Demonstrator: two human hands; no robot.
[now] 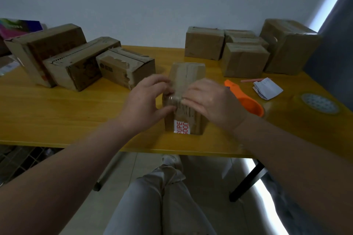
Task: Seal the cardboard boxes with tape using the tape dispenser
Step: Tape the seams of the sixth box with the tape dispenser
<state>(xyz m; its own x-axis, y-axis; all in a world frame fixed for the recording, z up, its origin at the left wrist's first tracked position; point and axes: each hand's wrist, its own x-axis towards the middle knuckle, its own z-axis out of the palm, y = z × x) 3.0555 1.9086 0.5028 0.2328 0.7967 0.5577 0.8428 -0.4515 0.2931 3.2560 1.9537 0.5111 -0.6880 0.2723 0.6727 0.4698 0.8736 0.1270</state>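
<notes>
Near the front edge of the table (76,116), the worn brown small box (188,74) looks nearly sealed, with glossy tape along its top: the left hand (145,99) grips its left edge and the right hand (212,99) presses flat, closed fingers on the tape (the orange tape dispenser (246,101) lies just right), while the far-left boxes (76,59) look unsealed.

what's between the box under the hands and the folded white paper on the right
The orange tape dispenser lies on the table between the box and the folded white paper, as the head view shows.

The yellow tabletop (76,120) carries cardboard boxes (245,60); an orange tape dispenser (246,99); folded paper (267,88); a pink stick (250,80).
</notes>
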